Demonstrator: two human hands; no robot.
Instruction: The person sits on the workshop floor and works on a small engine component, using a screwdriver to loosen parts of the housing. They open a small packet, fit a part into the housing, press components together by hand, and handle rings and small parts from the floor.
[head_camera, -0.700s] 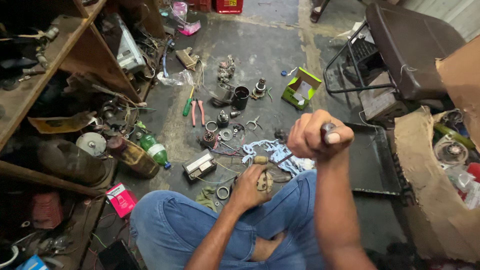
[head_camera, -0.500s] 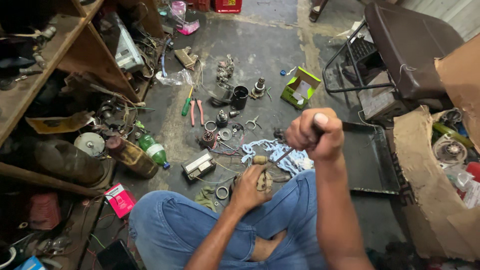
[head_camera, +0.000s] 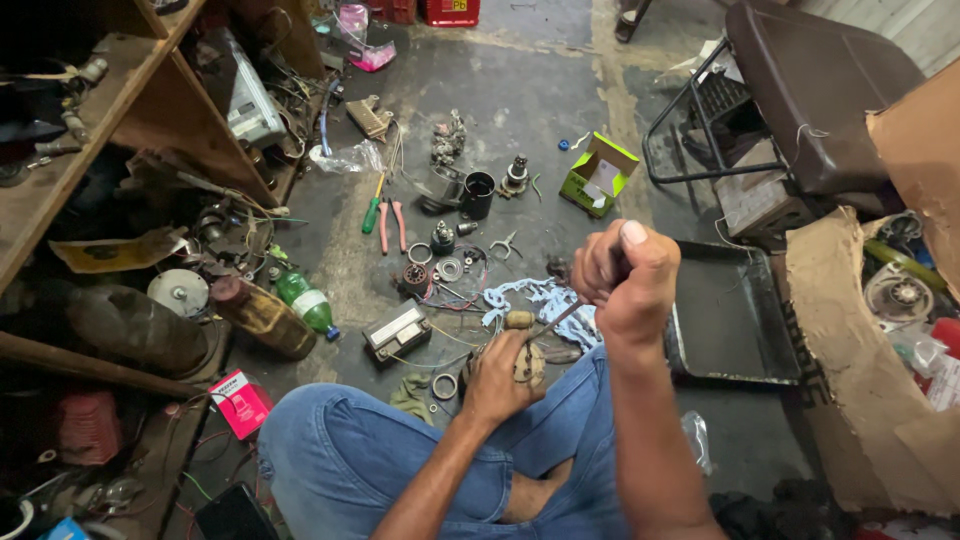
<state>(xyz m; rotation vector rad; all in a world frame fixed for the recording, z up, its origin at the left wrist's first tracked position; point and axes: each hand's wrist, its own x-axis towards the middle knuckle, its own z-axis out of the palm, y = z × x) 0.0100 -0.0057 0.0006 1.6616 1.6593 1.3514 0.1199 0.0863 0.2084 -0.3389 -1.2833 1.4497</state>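
Concrete floor (head_camera: 520, 100), dark and stained, fills the workshop, with a wooden shelf unit (head_camera: 120, 130) along one side and a dark padded chair (head_camera: 820, 90) opposite it. Just below the chair lies one shallow black tray (head_camera: 730, 315), its inside bare, and torn cardboard (head_camera: 860, 350) borders the tray's far edge. Between shelf and tray the floor is crowded; the barest patch lies above the green box (head_camera: 597, 172). One green bottle (head_camera: 305, 302) lies near the shelf, along with one green-handled screwdriver (head_camera: 372, 210) and one pair of red-handled pliers (head_camera: 391, 224). The left hand (head_camera: 497, 375) grips a small round motor part (head_camera: 525, 362) beside the tray. The right hand (head_camera: 625, 280) is fisted around a thin rod tool (head_camera: 556, 320) whose tip meets that part.
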